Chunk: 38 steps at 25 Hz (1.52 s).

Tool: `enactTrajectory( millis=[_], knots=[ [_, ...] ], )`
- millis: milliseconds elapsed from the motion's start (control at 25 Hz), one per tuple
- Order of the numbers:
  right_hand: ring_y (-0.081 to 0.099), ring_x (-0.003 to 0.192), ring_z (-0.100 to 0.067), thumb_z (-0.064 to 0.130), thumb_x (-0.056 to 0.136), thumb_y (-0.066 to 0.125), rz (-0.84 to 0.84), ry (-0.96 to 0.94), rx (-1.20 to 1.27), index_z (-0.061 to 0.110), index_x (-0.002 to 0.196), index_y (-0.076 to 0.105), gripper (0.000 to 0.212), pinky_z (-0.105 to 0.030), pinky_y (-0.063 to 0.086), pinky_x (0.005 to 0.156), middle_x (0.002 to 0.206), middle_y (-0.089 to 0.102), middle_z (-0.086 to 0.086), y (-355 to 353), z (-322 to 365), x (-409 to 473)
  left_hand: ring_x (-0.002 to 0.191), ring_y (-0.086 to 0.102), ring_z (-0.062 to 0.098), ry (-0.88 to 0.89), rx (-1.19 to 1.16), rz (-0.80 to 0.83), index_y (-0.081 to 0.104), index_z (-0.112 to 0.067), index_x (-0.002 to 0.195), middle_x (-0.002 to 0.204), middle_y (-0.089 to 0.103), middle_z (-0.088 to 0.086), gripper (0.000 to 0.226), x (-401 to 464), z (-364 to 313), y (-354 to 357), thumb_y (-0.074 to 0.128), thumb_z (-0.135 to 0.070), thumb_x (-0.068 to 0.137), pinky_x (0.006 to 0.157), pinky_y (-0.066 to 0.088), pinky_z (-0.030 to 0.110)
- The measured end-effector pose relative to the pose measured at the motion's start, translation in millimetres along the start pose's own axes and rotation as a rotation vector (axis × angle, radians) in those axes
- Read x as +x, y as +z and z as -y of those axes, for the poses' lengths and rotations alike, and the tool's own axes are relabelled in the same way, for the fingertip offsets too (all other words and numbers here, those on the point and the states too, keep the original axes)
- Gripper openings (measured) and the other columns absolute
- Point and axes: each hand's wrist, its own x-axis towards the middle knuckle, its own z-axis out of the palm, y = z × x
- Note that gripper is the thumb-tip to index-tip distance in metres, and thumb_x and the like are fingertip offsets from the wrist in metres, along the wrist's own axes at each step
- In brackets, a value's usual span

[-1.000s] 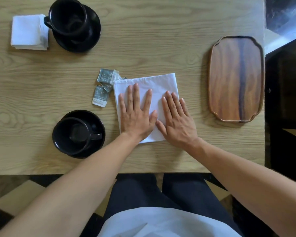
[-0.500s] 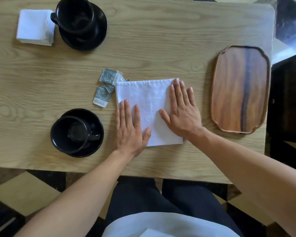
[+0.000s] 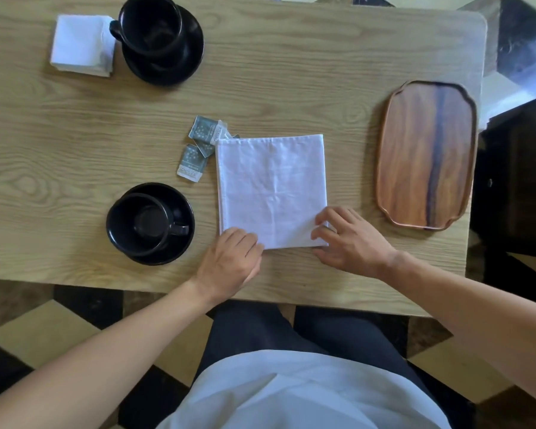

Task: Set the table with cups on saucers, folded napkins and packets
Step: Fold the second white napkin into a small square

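the white napkin (image 3: 272, 191) lies flat on the wooden table (image 3: 291, 72) in front of the person, a squarish folded panel between the near cup and the tray. half a second ago both palms were still spread on it, the right one up near the far edge; a second ago they were pressing side by side in the middle. now both have slid back to the near edge, so the smoothing looks finished and the next fold seems about to start.

the left hand (image 3: 229, 264) sits at the near left corner, fingers curled down onto the cloth; whether it has pinched the edge or only touches it i cannot tell. the right hand (image 3: 350, 239) is at the near right corner, fingers bent and partly open, tips on the corner as if working under it, nothing lifted yet.

just beside the napkin's far left corner lie the grey packets (image 3: 203, 145), a few loose ones, one tucked slightly under the cloth. left of the napkin stands the near black cup (image 3: 143, 221) on its saucer (image 3: 180, 246). at the far left, a second cup (image 3: 150, 24) on a saucer (image 3: 192, 48) has a folded napkin (image 3: 81, 44) beside it, so that place looks nearly set. the wooden tray (image 3: 427, 153) rests bare to the right.
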Motion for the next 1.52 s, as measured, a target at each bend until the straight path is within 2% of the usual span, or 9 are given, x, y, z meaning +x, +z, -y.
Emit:
enactTrajectory(
  millis=[280, 560, 800, 960, 1080, 1160, 1240, 1320, 1520],
  knots=[
    [0.066, 0.105, -0.033, 0.017, 0.097, 0.067, -0.084, -0.117, -0.094, 0.004, 0.094, 0.072, 0.014, -0.044, 0.051, 0.093, 0.108, 0.069, -0.013, -3, -2, -9, 0.076, 0.064, 0.028, -0.040, 0.017, 0.069, 0.071, -0.001, 0.082, 0.082, 0.066, 0.010, 0.014, -12, 11, -14, 0.071, 0.012, 0.076, 0.065, 0.055, 0.037],
    [0.071, 0.104, -0.032, 0.007, 0.088, 0.068, -0.103, -0.221, -0.186, 0.003, 0.083, 0.073, 0.008, -0.045, 0.054, 0.094, 0.103, 0.074, -0.013, -12, 2, -5, 0.073, 0.062, 0.028, -0.003, 0.051, 0.087, 0.067, -0.001, 0.076, 0.078, 0.064, 0.011, 0.016, -12, 20, -15, 0.069, 0.014, 0.074, 0.059, 0.052, 0.036],
    [0.071, 0.082, -0.030, 0.003, 0.088, 0.060, -0.147, 0.004, -0.013, 0.001, 0.084, 0.068, 0.009, -0.040, 0.054, 0.091, 0.086, 0.072, -0.007, -27, 16, 8, 0.079, 0.059, 0.030, -0.090, -0.025, 0.020, 0.064, -0.003, 0.082, 0.082, 0.061, 0.011, 0.004, -10, 18, -7, 0.065, -0.001, 0.079, 0.070, 0.053, 0.039],
    [0.071, 0.092, -0.031, 0.008, 0.092, 0.057, -0.138, 0.176, 0.097, 0.000, 0.096, 0.067, 0.014, -0.034, 0.050, 0.092, 0.090, 0.075, -0.007, -43, 23, 4, 0.086, 0.059, 0.030, -0.226, -0.157, -0.052, 0.065, -0.002, 0.090, 0.088, 0.063, 0.010, 0.016, -13, 19, -10, 0.069, 0.006, 0.076, 0.080, 0.052, 0.040],
    [0.064, 0.095, -0.019, 0.027, 0.095, 0.042, -0.156, 0.395, 0.245, 0.006, 0.104, 0.064, 0.031, -0.026, 0.042, 0.085, 0.102, 0.074, 0.000, -53, 26, -2, 0.105, 0.062, 0.025, -0.328, -0.330, -0.167, 0.069, -0.002, 0.096, 0.098, 0.068, 0.005, 0.013, -10, 17, -19, 0.063, -0.004, 0.085, 0.097, 0.048, 0.029],
    [0.055, 0.077, -0.002, 0.027, 0.095, 0.041, -0.226, 0.539, 0.368, 0.009, 0.102, 0.060, 0.027, -0.025, 0.039, 0.073, 0.089, 0.070, 0.010, -53, 28, -5, 0.118, 0.061, 0.014, -0.437, -0.488, -0.212, 0.070, -0.008, 0.107, 0.111, 0.070, -0.002, 0.022, -7, 14, -26, 0.059, -0.018, 0.091, 0.104, 0.044, 0.021],
    [0.052, 0.065, 0.002, 0.019, 0.099, 0.045, -0.294, 0.653, 0.454, 0.015, 0.098, 0.056, 0.012, -0.021, 0.035, 0.064, 0.071, 0.057, 0.020, -50, 28, -6, 0.097, 0.067, 0.003, -0.574, -0.628, -0.202, 0.066, -0.027, 0.107, 0.105, 0.071, -0.015, 0.017, -3, 8, -33, 0.055, -0.034, 0.095, 0.084, 0.051, 0.015],
    [0.052, 0.064, 0.003, 0.016, 0.104, 0.044, -0.307, 0.726, 0.494, 0.023, 0.097, 0.050, 0.012, -0.016, 0.035, 0.062, 0.065, 0.054, 0.020, -45, 28, -5, 0.064, 0.061, 0.007, -0.678, -0.733, -0.158, 0.053, -0.040, 0.101, 0.078, 0.065, -0.023, 0.011, 4, 3, -36, 0.047, -0.049, 0.097, 0.056, 0.044, 0.016],
    [0.048, 0.058, -0.008, 0.034, 0.109, 0.034, -0.345, 0.795, 0.485, 0.034, 0.095, 0.041, 0.016, -0.032, 0.037, 0.052, 0.067, 0.053, 0.012, -39, 19, 13, 0.057, 0.055, 0.003, -0.743, -0.685, -0.204, 0.034, -0.040, 0.097, 0.061, 0.052, -0.012, 0.010, 30, 2, -25, 0.033, -0.049, 0.102, 0.045, 0.034, 0.016]
  ],
)
